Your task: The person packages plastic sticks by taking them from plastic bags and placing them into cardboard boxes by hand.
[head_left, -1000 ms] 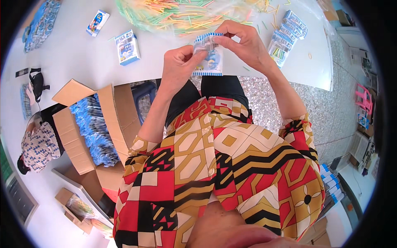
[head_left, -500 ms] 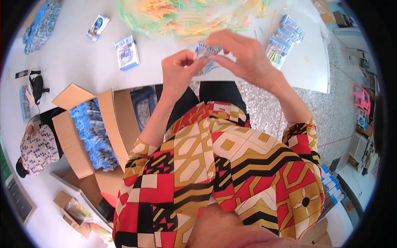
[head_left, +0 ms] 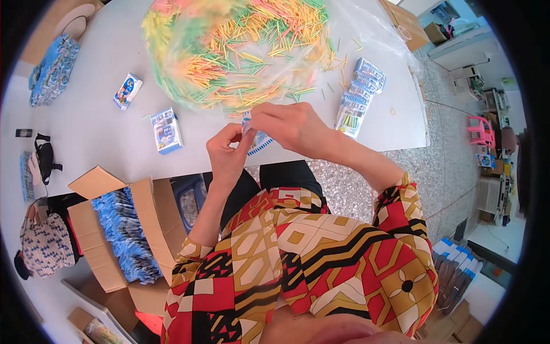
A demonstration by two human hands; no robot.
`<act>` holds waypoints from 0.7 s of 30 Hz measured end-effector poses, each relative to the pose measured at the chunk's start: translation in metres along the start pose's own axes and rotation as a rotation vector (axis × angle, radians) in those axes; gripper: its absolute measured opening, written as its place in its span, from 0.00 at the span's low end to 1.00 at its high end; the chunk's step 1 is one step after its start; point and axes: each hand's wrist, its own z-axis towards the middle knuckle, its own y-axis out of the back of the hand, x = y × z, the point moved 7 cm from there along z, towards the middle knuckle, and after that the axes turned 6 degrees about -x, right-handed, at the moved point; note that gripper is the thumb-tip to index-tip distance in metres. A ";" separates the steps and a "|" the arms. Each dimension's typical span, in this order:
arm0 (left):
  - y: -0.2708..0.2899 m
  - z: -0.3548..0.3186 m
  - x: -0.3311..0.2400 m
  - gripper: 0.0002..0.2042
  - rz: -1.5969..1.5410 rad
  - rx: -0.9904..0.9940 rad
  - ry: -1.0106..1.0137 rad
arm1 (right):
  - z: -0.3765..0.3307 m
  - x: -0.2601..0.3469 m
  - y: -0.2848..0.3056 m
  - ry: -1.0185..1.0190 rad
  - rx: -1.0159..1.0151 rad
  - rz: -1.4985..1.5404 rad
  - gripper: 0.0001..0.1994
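At the near edge of the white table (head_left: 395, 129), my two hands meet on a small blue-and-white printed packet (head_left: 261, 143). My left hand (head_left: 225, 150) pinches its left side between thumb and fingers. From the right, my right hand (head_left: 295, 129) reaches over with bent fingers closed on the top of the packet, hiding much of it. Just beyond lies a large clear plastic bag (head_left: 166, 86) spread open, with a heap of thin yellow, green and pink sticks (head_left: 269, 28) in it.
Right of my hands lies an overlapping row of packets (head_left: 361, 94). To the left are a blue-and-white stack (head_left: 166, 131) and a single packet (head_left: 126, 90). A carton (head_left: 86, 241) of blue packets (head_left: 126, 235) stands below the table's edge; another person (head_left: 48, 243) sits far left.
The view has tilted, so the table sits lower and more of the stick heap shows. Both hands stay on the packet, with the right hand's fingers drawn closer to the left hand's.
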 end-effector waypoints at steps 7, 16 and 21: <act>-0.002 0.001 -0.001 0.04 -0.040 0.039 -0.021 | 0.003 -0.011 -0.008 -0.136 0.181 0.089 0.04; 0.009 0.000 0.019 0.06 -0.213 -0.040 0.129 | 0.035 -0.088 0.028 -0.205 -0.071 -0.036 0.08; 0.017 -0.003 0.027 0.08 -0.235 -0.084 0.143 | 0.035 -0.216 0.017 -0.197 -0.007 -0.398 0.08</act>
